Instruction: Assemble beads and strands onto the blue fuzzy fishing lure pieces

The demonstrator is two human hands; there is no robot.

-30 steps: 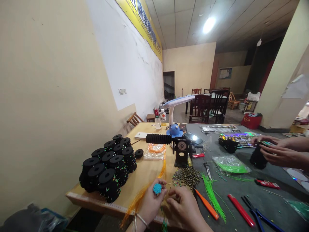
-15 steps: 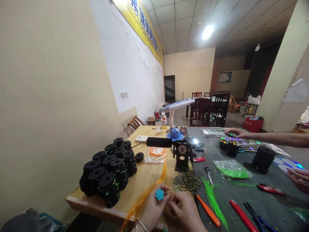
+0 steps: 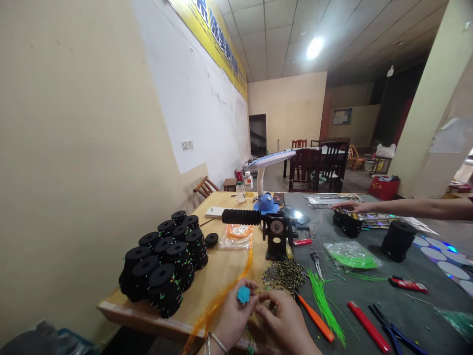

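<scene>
My left hand (image 3: 234, 310) is closed, a turquoise knobbly cluster (image 3: 243, 295) sitting between its thumb and forefinger. Against it, my right hand (image 3: 283, 313) is closed in a pinch; whatever lies between its fingertips is too small to make out. Orange strands (image 3: 210, 310) run down beside my left wrist. Just beyond my fingers lies a pile of small dark and brass-coloured pieces (image 3: 290, 273). An orange-handled tool (image 3: 316, 318) lies right of my right hand, beside loose green strands (image 3: 325, 305).
Stacked black foam spools (image 3: 160, 276) occupy the table's left. A black winder (image 3: 276, 234) with a foam-covered bar and a blue lamp (image 3: 266, 202) stand ahead. Another person's hand (image 3: 347, 207) is at spools (image 3: 351, 224) on the right. Pliers (image 3: 395, 330) and a red tool (image 3: 369, 328) lie nearer.
My hands stay together, with only slight finger movement. The other person's far hand has moved with a spool onto the small spool stacks; their nearer hand has left view at the right.
</scene>
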